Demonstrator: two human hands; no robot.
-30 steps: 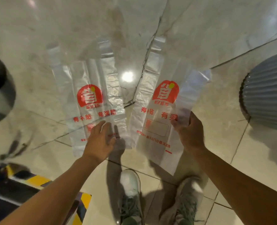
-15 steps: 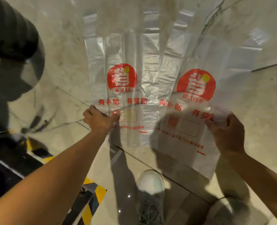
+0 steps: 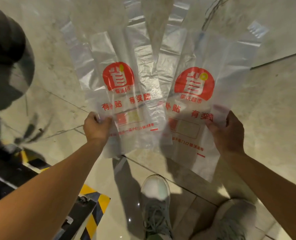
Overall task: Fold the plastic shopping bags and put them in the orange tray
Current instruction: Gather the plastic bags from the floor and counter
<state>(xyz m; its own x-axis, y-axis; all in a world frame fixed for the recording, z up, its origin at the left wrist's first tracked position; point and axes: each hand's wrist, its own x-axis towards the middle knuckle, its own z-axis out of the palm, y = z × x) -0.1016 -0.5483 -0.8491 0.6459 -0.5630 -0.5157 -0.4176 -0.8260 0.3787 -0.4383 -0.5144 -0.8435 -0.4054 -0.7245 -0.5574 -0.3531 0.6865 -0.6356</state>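
Left hand (image 3: 96,128) pinches the left edge of the left bag (image 3: 124,94), fingers curled on the film; the bag lies spread over the marble floor (image 3: 57,108), likely for flat folding. Right hand (image 3: 227,134) grips the right bag (image 3: 192,108) at its right edge, apparently lifting it. Orange tray not visible.

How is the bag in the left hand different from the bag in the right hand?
The left bag sits farther away and its logo looks smaller; the right bag is nearer and looks bigger. The left hand pinches the left bag's left edge; the right hand pinches the right bag's right edge. Both are clear plastic with the same red logo, unfolded.
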